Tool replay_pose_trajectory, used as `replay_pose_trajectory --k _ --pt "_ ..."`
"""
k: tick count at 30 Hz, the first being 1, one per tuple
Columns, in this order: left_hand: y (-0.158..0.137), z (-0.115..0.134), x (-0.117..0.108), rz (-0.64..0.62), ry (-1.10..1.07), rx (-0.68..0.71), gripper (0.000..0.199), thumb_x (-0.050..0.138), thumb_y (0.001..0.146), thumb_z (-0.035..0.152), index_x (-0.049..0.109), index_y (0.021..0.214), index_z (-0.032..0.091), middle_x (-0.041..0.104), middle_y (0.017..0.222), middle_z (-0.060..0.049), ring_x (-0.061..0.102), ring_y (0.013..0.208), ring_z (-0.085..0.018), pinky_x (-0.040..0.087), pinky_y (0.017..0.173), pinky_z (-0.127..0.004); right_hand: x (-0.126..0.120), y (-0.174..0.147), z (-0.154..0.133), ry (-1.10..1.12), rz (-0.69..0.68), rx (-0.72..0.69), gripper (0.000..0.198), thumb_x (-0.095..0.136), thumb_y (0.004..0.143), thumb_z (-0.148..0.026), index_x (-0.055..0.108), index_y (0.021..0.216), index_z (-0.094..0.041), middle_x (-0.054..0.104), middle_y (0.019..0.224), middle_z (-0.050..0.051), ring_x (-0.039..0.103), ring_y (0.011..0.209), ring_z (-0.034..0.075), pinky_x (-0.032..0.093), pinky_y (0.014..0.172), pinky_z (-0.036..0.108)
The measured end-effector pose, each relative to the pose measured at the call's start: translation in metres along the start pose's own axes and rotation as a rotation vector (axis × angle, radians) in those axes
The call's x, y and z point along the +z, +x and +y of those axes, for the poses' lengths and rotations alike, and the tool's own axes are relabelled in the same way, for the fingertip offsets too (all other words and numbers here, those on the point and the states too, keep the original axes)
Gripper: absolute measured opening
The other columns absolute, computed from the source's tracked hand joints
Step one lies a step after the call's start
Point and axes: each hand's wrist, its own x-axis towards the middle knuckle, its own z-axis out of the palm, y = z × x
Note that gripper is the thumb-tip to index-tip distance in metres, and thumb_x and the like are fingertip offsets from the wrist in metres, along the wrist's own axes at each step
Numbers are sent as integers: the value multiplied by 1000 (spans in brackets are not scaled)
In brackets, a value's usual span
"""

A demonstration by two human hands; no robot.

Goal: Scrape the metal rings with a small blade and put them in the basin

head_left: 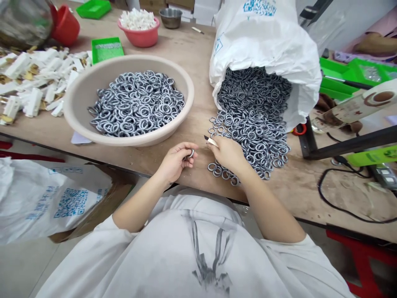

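Note:
Near the table's front edge, my left hand (176, 162) pinches a grey ring (190, 154) between thumb and fingers. Just right of it, my right hand (228, 154) is closed round a small knife (212, 141) with a pale handle and a short dark tip that points left. Under and beside that hand spreads a heap of loose grey rings (257, 142), which spills from the mouth of a white woven sack (266, 45). Left of my hands stands a wide beige basin (130, 140) holding many similar rings (139, 103).
White plastic parts (34, 78) lie piled at the left. Behind the basin are a green tray (107, 58), a pink bowl (141, 38) and a metal bowl (171, 18). A black metal frame (350, 142) and a cable (335, 203) occupy the right side.

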Motion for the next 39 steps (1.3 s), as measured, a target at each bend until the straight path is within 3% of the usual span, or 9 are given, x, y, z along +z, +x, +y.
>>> replay_pose_trajectory --k 3,5,9,16,21,25,28,31,39 --pt "2 -1 5 12 117 47 18 65 75 29 67 85 14 61 70 -1 46 50 -7 34 43 -19 -12 -12 11 361 -48 -150 28 45 98 -36 56 78 -20 65 75 2 57 69 16 37 63 27" --pt "3 -4 10 -73 276 159 22 67 80 36 68 79 14 60 68 0 47 55 -7 35 49 -18 -18 -21 14 536 -91 -228 29 45 96 -37 51 74 -20 59 70 -1 52 66 14 37 62 26" --pt "2 -7 21 -248 469 286 38 61 88 47 65 68 15 59 65 -1 52 65 -10 40 63 -19 -15 -32 7 670 -54 -192 25 47 93 -34 48 72 -21 54 68 -2 49 65 13 39 61 27" --pt "-7 -12 37 -238 192 60 43 65 81 56 57 66 16 51 58 1 43 51 -8 27 46 -20 12 -45 -10 1178 156 -76 27 52 94 -51 50 95 -25 57 70 -3 60 61 16 49 58 30" --pt "-13 -18 44 -195 27 8 39 67 80 48 50 64 17 44 54 4 36 44 -5 20 41 -19 14 -52 -4 985 226 -123 39 66 84 -60 59 94 -23 65 80 1 63 74 18 49 65 30" --pt "-15 -15 46 -215 -80 -46 46 68 80 53 44 62 17 38 49 6 29 41 -4 17 39 -18 11 -54 0 881 356 -92 41 48 94 -61 58 87 -22 56 69 -1 53 62 15 41 58 28" --pt "-16 -12 45 -202 -146 -61 49 69 79 56 43 63 18 37 48 7 28 41 -3 17 40 -17 7 -61 -2 660 443 -207 41 43 98 -56 55 78 -22 54 67 0 50 62 14 36 59 28" --pt "-16 -12 44 -157 -165 -69 52 70 78 57 42 61 18 36 46 7 29 40 -3 18 40 -17 6 -67 -7 469 415 -317 43 40 101 -52 53 73 -22 56 68 1 50 64 14 33 60 29" --pt "-21 -11 47 -144 -181 -69 54 72 77 57 40 60 18 36 45 8 28 38 -2 17 39 -17 7 -69 -10 337 404 -313 46 34 102 -52 53 72 -22 56 68 2 50 64 15 32 60 29"
